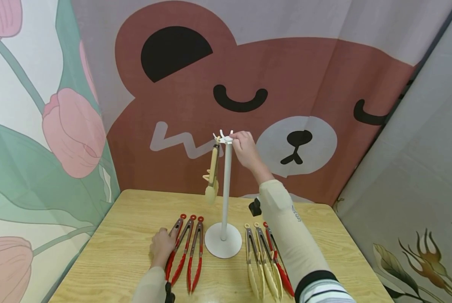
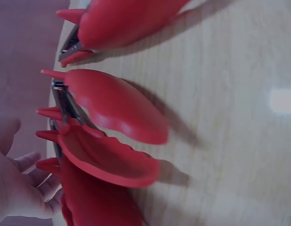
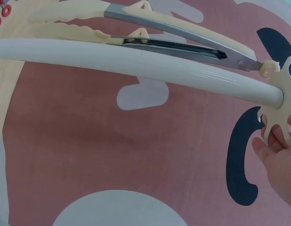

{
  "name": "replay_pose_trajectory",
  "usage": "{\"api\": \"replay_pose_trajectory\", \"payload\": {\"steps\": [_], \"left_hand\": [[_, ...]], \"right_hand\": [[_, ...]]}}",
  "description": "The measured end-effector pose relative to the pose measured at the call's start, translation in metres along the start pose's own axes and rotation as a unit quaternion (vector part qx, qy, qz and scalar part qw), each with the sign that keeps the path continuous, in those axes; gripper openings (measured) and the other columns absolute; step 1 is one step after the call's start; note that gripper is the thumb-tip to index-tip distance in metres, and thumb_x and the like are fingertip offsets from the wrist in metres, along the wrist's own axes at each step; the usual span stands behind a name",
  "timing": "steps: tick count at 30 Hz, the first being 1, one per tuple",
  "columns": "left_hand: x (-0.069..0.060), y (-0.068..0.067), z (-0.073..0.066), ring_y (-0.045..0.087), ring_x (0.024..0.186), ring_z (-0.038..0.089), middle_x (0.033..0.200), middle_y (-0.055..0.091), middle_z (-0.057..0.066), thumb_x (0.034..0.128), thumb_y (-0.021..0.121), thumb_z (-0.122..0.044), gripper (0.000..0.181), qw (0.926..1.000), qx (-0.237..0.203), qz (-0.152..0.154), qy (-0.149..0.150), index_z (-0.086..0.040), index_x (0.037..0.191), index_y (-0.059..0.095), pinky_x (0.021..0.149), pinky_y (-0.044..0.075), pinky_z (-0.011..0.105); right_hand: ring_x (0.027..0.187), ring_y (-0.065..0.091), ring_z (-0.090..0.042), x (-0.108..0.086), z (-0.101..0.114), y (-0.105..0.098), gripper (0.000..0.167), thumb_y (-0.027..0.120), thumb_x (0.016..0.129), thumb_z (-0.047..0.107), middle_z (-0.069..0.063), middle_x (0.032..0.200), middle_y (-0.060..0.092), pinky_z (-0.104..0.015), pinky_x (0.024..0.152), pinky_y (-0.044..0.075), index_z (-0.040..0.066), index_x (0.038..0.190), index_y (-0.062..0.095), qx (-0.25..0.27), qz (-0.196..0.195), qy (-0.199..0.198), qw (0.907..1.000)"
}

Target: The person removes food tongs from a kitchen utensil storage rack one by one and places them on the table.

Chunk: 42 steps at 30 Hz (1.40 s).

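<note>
A white hook stand (image 1: 226,189) rises from a round base on the table. My right hand (image 1: 245,147) is at its top, thumb and fingers pinching one hook (image 3: 272,132). From a hook on the left side hangs a pair of cream-tipped tongs (image 1: 212,172), heads down; the right wrist view shows their ring (image 3: 269,68) on the hook. My left hand (image 1: 162,246) is beside the leftmost red tongs (image 1: 172,248), fingertips near the handle. In the left wrist view its thumb and fingers are apart, the fingers partly hidden behind the red tong heads (image 2: 108,155).
Two more pairs of red tongs (image 1: 195,256) lie left of the base. On the right lie two cream pairs (image 1: 261,269) and a red pair (image 1: 282,273), partly behind my right sleeve. A small black object (image 1: 255,207) shows beside that sleeve. A bear-print curtain (image 1: 286,75) hangs behind the table.
</note>
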<state>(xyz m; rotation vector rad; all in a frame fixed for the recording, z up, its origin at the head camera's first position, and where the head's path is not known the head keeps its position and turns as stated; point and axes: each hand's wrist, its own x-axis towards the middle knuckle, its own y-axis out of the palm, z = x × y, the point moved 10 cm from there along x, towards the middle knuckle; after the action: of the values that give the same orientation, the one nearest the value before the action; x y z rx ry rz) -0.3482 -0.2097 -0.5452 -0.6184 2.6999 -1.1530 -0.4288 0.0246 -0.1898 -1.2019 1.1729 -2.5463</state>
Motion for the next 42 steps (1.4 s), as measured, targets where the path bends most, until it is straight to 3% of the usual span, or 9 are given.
{"api": "replay_pose_trajectory", "payload": {"steps": [10, 19, 42], "left_hand": [[0.0, -0.017, -0.032, 0.049, 0.098, 0.044, 0.106, 0.054, 0.03, 0.0903, 0.048, -0.028, 0.047, 0.9969, -0.051, -0.036, 0.048, 0.011, 0.115, 0.049, 0.074, 0.041, 0.052], [0.003, -0.026, -0.056, 0.045, 0.103, 0.043, 0.11, 0.052, 0.028, 0.0918, 0.046, -0.028, 0.047, 0.9926, -0.093, -0.037, 0.069, 0.011, 0.117, 0.047, 0.081, 0.033, 0.054], [0.009, -0.04, -0.095, 0.044, 0.105, 0.041, 0.11, 0.053, 0.026, 0.0934, 0.045, -0.027, 0.044, 0.9778, -0.166, -0.044, 0.12, 0.01, 0.117, 0.048, 0.087, 0.031, 0.053]], "right_hand": [[0.103, 0.042, -0.027, -0.001, 0.0, -0.001, 0.034, 0.031, 0.089, 0.009, -0.015, 0.105, 0.056, -0.038, 0.09, 0.032, -0.005, 0.104, 0.059, 0.006, 0.0, -0.002, 1.0], [0.103, 0.042, -0.026, 0.0, -0.001, 0.0, 0.033, 0.032, 0.09, 0.008, -0.014, 0.104, 0.056, -0.037, 0.089, 0.032, -0.004, 0.104, 0.059, 0.005, 0.002, 0.003, 1.0], [0.103, 0.041, -0.025, -0.001, -0.002, 0.001, 0.034, 0.032, 0.09, 0.01, -0.014, 0.106, 0.055, -0.037, 0.089, 0.033, -0.004, 0.107, 0.059, 0.008, 0.011, 0.016, 0.9998]]}}
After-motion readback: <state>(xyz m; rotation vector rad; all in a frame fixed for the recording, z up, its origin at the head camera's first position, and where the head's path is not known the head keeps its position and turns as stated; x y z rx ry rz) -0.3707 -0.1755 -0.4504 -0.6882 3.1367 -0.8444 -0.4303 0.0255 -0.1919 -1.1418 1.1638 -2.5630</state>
